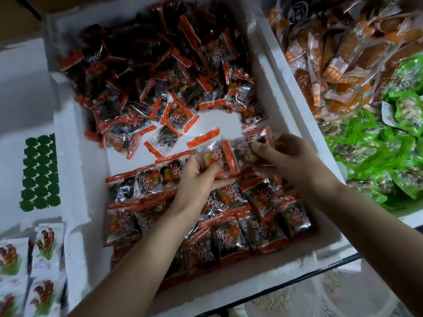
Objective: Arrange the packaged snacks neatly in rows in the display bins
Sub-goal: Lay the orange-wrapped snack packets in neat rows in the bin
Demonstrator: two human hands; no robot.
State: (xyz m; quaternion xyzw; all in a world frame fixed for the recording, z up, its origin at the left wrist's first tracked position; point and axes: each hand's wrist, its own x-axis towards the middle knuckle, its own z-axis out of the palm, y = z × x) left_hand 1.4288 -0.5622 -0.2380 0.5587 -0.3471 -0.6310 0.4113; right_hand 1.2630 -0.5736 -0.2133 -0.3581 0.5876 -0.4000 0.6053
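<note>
Above near half of white bin [297, 115], our left hand [199, 177] pinches packet [211, 155], right hand [290, 156] grips second packet [259, 137]; hands near, not touching. Just below, unfinished row [146, 179] runs left-right; its open end lies rightward, nearer right hand, we judge. Farther off, loose pile [142, 65].

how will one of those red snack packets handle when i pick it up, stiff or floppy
Probably light: the left hand holds a packet with its fingers alone. Likely slippery, since the clear film glints and the loose pile lies every way. The flat sealed ends look floppy, though the filled middle may keep some shape.
</note>
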